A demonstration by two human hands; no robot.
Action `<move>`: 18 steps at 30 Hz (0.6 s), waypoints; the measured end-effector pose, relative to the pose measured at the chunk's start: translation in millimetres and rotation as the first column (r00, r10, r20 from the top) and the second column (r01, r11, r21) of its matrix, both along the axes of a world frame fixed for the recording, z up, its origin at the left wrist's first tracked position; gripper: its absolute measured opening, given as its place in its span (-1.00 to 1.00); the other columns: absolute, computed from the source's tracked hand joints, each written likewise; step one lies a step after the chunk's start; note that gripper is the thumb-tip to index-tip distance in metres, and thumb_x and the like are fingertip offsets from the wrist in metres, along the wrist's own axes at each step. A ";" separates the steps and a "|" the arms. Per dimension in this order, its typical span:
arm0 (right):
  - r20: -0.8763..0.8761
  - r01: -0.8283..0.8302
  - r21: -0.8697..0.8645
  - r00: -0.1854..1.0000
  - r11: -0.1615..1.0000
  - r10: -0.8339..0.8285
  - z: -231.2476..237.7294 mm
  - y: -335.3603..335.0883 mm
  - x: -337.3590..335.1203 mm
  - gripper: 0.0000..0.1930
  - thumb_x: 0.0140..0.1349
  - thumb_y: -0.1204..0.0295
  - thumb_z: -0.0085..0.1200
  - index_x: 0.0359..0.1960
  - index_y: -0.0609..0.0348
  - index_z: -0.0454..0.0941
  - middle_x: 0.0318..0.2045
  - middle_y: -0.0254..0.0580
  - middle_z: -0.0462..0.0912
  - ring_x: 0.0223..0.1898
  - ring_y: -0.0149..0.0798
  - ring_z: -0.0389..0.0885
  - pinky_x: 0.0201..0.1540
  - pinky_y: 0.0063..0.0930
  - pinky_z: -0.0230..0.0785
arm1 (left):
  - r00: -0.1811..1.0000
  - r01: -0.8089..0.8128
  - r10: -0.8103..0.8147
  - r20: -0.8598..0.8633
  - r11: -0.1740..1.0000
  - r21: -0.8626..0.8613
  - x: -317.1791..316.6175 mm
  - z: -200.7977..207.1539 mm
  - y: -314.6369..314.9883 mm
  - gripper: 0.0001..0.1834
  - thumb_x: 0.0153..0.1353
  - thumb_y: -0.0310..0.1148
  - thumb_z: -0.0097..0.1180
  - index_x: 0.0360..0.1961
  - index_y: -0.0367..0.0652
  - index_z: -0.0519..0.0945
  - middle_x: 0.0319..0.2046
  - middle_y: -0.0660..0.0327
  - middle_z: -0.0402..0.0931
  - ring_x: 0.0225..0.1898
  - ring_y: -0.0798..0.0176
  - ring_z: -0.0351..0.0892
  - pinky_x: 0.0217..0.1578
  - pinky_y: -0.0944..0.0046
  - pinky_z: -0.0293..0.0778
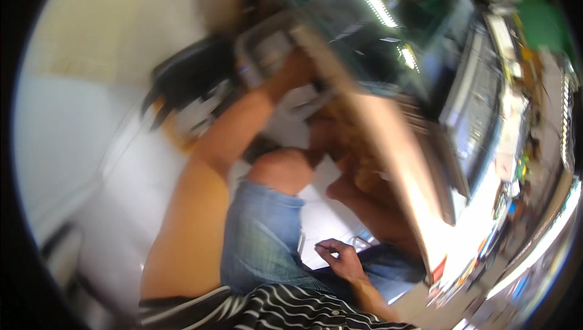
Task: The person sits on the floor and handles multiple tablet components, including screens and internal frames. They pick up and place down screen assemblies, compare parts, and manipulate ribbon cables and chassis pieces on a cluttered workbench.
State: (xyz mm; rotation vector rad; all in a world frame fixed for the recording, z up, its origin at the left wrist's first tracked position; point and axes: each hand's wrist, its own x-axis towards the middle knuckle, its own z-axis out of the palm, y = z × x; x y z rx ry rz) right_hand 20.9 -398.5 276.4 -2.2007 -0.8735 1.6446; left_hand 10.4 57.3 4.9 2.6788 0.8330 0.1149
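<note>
My left arm stretches forward past my knee, and my left hand (296,70) is at the table's left edge, beside a pale-framed bin-like thing (250,41). Its fingers are smeared by motion, so its grip does not show. Above my lap rests my right hand (345,261), its thumb and fingers curled together in a pinch. A small dark spot shows at its fingertips, too small to name.
A wooden table edge (388,129) runs diagonally down at the right, with a dark glossy glass-like surface (364,56) behind it. Left of my arm stands a black bag-like thing (194,65). Cluttered shelves (525,105) line the far right. My bare knee (280,171) is near the table.
</note>
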 end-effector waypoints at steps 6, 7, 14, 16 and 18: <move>0.031 0.042 0.270 0.998 0.962 -0.053 17.8 -5.3 7.8 -0.73 0.37 0.28 0.12 -0.12 0.25 0.62 -0.21 -0.03 0.73 -0.10 -0.01 0.69 0.02 -0.25 0.51 | 0.959 0.128 0.047 0.281 0.811 -0.571 -100.4 14.7 12.1 -0.66 0.39 -0.32 0.05 0.06 -0.33 0.57 0.06 -0.01 0.58 0.08 0.11 0.57 0.17 0.13 0.39; 0.050 0.053 0.344 0.996 0.938 -0.075 25.9 -9.4 7.9 -0.74 0.37 0.28 0.12 -0.13 0.25 0.62 -0.22 -0.03 0.72 -0.10 0.00 0.68 0.00 -0.23 0.50 | 0.949 0.128 0.087 0.303 0.773 -0.622 -116.9 24.0 7.1 -0.63 0.42 -0.33 0.03 0.11 -0.37 0.55 0.11 -0.02 0.56 0.11 0.12 0.55 0.21 0.15 0.38; 0.110 0.076 0.727 0.968 0.682 -0.225 126.5 -131.4 10.2 -0.79 0.34 0.33 0.18 -0.22 0.27 0.64 -0.30 -0.04 0.71 -0.24 -0.06 0.69 -0.15 -0.26 0.50 | 0.787 -0.150 0.330 0.521 0.922 -0.357 -188.5 146.2 -99.9 -0.59 0.46 -0.27 0.05 0.14 -0.42 0.54 0.16 -0.14 0.51 0.07 -0.04 0.59 0.16 0.10 0.45; 0.243 0.136 0.782 0.833 0.608 -0.498 154.0 -203.1 31.4 -0.80 0.30 0.35 0.24 -0.28 0.27 0.66 -0.35 -0.06 0.72 -0.33 -0.10 0.71 -0.22 -0.31 0.52 | 0.603 -0.025 0.499 0.623 0.792 -0.610 -177.1 183.6 -170.2 -0.62 0.47 -0.28 0.03 0.12 -0.38 0.56 0.08 -0.06 0.56 0.04 0.06 0.60 0.10 0.17 0.49; 0.499 0.116 0.779 0.481 0.616 -0.721 174.0 -270.2 67.8 -0.86 0.26 0.42 0.28 -0.31 0.25 0.70 -0.39 -0.19 0.74 -0.34 -0.33 0.71 -0.22 -0.47 0.51 | 0.697 -0.035 0.417 0.583 0.833 -0.553 -165.0 226.6 -244.5 -0.67 0.47 -0.33 0.04 0.10 -0.35 0.56 -0.02 0.01 0.61 0.02 0.17 0.60 0.07 0.22 0.50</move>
